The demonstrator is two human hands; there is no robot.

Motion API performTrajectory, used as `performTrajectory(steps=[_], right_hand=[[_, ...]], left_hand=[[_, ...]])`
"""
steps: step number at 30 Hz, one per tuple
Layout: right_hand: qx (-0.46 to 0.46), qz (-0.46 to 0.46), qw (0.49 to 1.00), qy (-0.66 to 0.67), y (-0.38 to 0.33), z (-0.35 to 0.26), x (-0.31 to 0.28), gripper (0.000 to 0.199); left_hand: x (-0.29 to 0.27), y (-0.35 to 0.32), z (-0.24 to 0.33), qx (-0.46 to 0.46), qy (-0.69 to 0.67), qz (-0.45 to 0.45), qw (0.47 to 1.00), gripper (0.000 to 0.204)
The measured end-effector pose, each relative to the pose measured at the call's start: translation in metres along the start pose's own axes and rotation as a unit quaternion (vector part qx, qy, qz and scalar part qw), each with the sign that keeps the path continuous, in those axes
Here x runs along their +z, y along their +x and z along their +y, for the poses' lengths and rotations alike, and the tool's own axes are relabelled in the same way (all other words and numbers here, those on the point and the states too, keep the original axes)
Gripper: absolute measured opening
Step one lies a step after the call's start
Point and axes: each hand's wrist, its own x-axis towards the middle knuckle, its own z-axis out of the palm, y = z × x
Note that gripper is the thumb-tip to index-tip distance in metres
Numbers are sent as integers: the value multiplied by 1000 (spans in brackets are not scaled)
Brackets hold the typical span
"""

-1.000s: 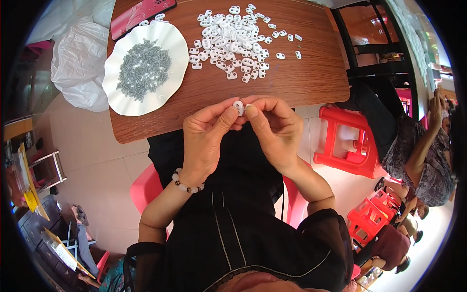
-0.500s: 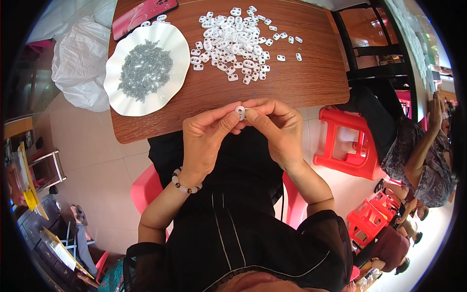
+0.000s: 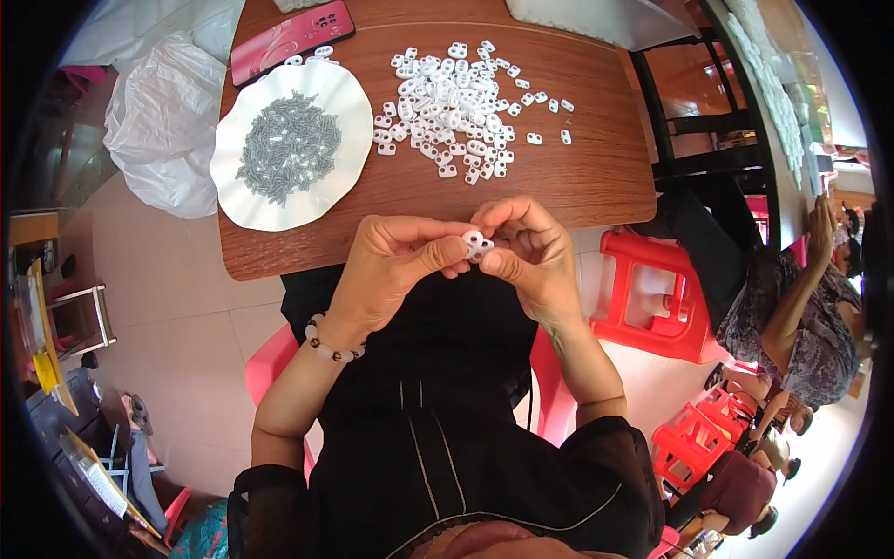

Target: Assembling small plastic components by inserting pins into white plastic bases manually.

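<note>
White rounded toggle piece (image 3: 478,245), with more than 1 hole visible, located at the near edge of the wood-grain surface (image 3: 559,182). Left hand (image 3: 391,270) grip: pinched on it. Right hand (image 3: 529,265) grip: narrow around its right side; firm hold cannot be told. Fingertips cover its edges; 1 piece or 2 overlapping, indeterminable.
</note>
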Motion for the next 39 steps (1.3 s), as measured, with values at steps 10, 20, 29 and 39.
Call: performTrajectory(steps=[10, 20, 29, 39], right_hand=[[-30, -108, 992, -64, 4, -7, 2, 41], [-63, -117, 988, -74, 4, -4, -3, 32], [-110, -99, 980, -129, 4, -2, -5, 30], [-96, -80, 986, -115, 4, 2, -9, 33]], left_hand=[[-7, 6, 10, -66, -3, -65, 996, 19], [-3, 8, 12, -70, -3, -69, 995, 20], [3, 8, 9, -38, 25, -63, 997, 26], [6, 14, 3, 8, 78, -59, 995, 26]])
